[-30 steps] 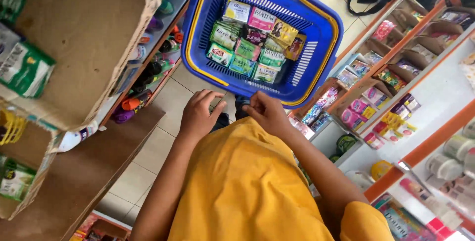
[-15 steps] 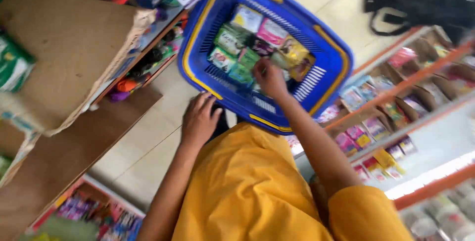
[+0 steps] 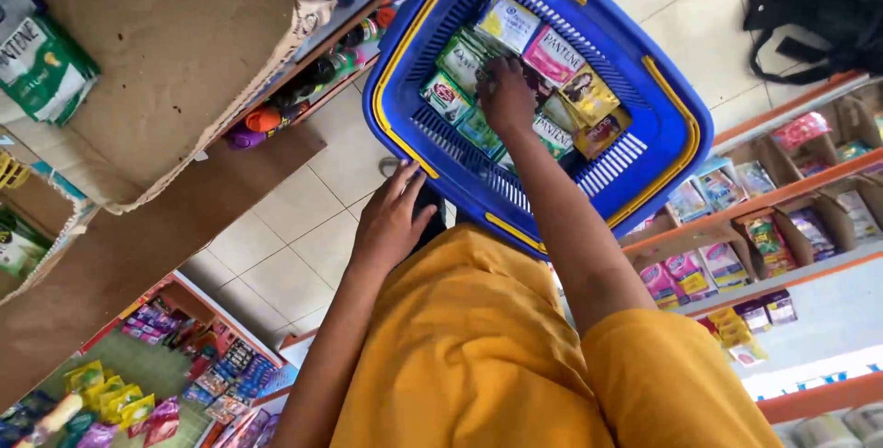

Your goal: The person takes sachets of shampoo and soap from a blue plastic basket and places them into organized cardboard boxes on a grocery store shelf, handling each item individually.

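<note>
Right hand (image 3: 508, 94) inside blue basket (image 3: 676, 149), fingers curled onto green, pink, yellow sachets (image 3: 561, 89); grip unclear. Left hand (image 3: 391, 223) open, flat on knee. Shelf (image 3: 782, 218) right: pink, blue packets.

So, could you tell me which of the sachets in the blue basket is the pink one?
It is the pink sachet just right of the right hand, near the basket's far end; its neighbours are green, yellow or brown.
</note>
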